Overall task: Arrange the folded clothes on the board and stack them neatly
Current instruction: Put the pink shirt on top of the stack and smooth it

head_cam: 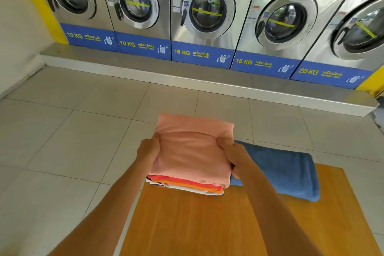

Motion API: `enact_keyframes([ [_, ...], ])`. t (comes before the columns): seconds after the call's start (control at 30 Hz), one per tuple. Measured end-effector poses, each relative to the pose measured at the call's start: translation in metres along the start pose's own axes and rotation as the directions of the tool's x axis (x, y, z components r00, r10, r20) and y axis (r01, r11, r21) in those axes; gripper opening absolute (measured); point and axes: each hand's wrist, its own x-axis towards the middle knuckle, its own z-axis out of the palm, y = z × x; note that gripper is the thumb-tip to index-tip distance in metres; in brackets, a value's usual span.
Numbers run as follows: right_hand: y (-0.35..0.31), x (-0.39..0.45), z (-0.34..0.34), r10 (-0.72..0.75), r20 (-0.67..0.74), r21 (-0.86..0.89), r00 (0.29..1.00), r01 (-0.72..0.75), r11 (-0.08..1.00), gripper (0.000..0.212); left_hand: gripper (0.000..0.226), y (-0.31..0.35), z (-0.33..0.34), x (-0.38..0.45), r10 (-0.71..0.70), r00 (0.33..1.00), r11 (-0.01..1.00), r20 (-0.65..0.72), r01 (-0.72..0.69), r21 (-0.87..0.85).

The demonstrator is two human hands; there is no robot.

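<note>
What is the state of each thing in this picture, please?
Folded pink cloth: top of stack, gripped at both sides.
Stack of folded clothes: resting on board.
Folded blue towel: lying beside stack.
Orange wooden board: carries both.
Left hand: gripping.
Right hand: gripping.
Steel washing machines: doors shut.

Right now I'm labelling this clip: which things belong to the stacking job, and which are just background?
Part of the job:
- wooden board
- folded pink garment, gripped by left hand and right hand
- red, orange and white folded clothes beneath
- folded blue towel

Background:
- steel washing machines
- grey tiled floor
</note>
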Motion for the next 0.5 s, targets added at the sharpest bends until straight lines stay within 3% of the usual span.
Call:
enact_keyframes([
  [0.23, -0.025, 0.006, -0.015, -0.187, -0.043, 0.071, 0.981, 0.19, 0.979, 0.034, 0.042, 0.035, -0.025, 0.016, 0.2, 0.979, 0.973, 0.044, -0.193, -0.129],
  [0.4, -0.003, 0.013, -0.003, -0.083, -0.12, -0.017, 0.989, 0.081, 0.997, 0.04, 0.048, 0.02, -0.009, 0.014, 0.153, 0.985, 0.987, 0.085, -0.157, 0.045],
  [0.5, -0.005, 0.015, -0.007, -0.061, -0.101, 0.035, 0.993, 0.065, 0.997, 0.031, 0.056, 0.009, -0.006, 0.015, 0.245, 0.969, 0.965, 0.006, -0.244, 0.098],
])
